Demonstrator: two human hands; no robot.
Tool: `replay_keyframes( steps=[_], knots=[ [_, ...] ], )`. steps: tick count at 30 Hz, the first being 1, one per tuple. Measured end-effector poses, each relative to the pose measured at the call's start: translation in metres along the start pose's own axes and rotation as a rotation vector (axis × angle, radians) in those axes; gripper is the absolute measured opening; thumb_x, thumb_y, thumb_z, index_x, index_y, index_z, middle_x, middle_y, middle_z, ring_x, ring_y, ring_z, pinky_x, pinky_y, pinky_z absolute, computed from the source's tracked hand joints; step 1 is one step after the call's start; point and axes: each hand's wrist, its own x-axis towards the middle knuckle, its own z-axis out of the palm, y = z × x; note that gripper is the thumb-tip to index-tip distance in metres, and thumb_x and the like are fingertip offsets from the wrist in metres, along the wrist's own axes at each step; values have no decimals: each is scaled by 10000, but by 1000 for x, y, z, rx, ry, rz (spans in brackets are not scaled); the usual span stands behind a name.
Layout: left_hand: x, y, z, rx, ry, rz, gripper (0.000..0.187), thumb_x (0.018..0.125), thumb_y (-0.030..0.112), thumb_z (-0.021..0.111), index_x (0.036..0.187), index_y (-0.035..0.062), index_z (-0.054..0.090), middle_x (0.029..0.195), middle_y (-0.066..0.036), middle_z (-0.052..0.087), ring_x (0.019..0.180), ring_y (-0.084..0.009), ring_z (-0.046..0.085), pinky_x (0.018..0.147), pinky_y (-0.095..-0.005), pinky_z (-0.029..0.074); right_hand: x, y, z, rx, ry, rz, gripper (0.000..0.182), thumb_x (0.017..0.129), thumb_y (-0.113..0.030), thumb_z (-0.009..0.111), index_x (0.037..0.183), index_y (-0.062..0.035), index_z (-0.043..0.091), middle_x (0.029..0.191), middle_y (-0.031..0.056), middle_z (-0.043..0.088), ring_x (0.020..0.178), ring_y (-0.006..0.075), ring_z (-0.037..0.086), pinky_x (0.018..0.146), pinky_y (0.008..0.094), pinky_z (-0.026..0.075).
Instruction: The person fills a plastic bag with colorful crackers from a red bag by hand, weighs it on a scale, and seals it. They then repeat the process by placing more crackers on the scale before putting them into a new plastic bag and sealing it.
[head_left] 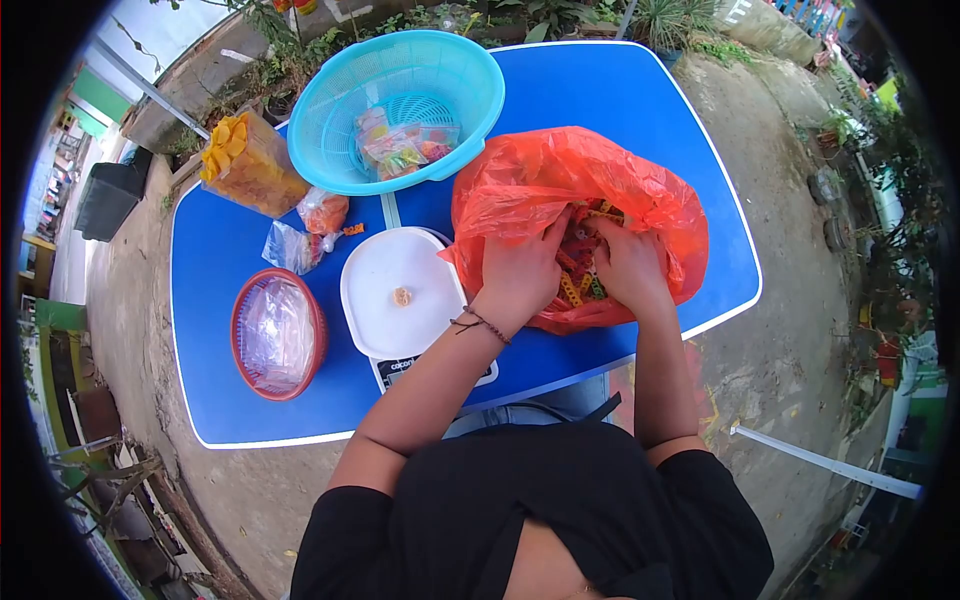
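On the blue table [600, 90], both hands' fingers dig, curled, into the orange bag [520, 170].

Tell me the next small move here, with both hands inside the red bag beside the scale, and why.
Probably lift a small pinch of the coloured snacks out of the red plastic bag. The left hand and right hand are both buried in its mouth, while the white scale alongside carries only one small piece.
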Motion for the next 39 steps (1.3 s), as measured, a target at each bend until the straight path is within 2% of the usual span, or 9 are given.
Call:
replay_keyframes(
  steps=[3,9,15,20,24,27,28,34,39],
  knots=[
    [6,-5,1,-23,43,8,683,810,197,629,1478,139,501,1414,-125,576,1268,-316,570,1029,-543,432,2,11,8,-40,124,-123,405,869,-59,566,1266,-83,644,1018,224,709,919,420,676,842,512,523],
    [12,-3,-6,-19,87,-9,681,777,200,663,1426,55,519,1375,-149,585,1290,-335,547,1083,-535,403,13,2,-1,1,-6,152,524,907,-80,543,1431,-88,514,1076,253,686,965,446,662,845,534,532],
    [13,2,-9,-45,138,-34,589,791,179,652,1358,63,540,1308,-145,617,1235,-348,582,1026,-515,456,11,-7,2,22,36,53,505,899,-95,560,1403,-108,556,1196,234,661,1111,415,640,995,522,483],
    [17,3,-10,-245,47,-102,514,824,155,630,1332,117,559,1232,-127,660,1170,-345,618,993,-509,464,-4,-28,16,-324,93,-114,432,873,-96,590,1300,-115,655,1364,211,581,1178,380,620,1073,536,405],
    [11,0,-19,-116,-1,-76,431,867,156,607,1296,118,597,1199,-120,678,1164,-321,629,989,-507,459,-4,-14,7,-117,99,-100,392,872,-81,595,1253,-109,684,1251,238,645,1054,390,664,981,527,471],
    [6,-2,-12,-88,52,-76,387,903,179,604,1283,110,615,1219,-113,674,1177,-305,626,986,-508,462,2,-6,0,-61,63,168,403,872,-59,588,1260,-119,681,1021,238,706,900,413,687,837,513,529],
    [5,-3,-8,-120,88,-86,373,911,190,608,1275,110,621,1222,-102,676,1186,-297,624,992,-512,457,3,1,3,-61,172,49,347,888,-49,579,1217,-90,684,841,242,697,805,434,684,733,506,542],
    [10,-6,-6,-143,45,-55,367,910,220,634,1268,140,635,1250,-79,680,1230,-292,598,1025,-531,433,10,-25,-6,-161,-6,185,239,925,-119,595,1142,-52,668,998,223,700,880,425,688,829,537,532],
    [8,-3,-1,-93,102,-51,406,888,227,637,1288,157,645,1282,-79,670,1265,-301,577,1063,-543,404,14,2,22,-259,202,112,249,928,-167,620,1156,-73,656,1084,232,678,975,421,669,895,534,511]
  ],
)
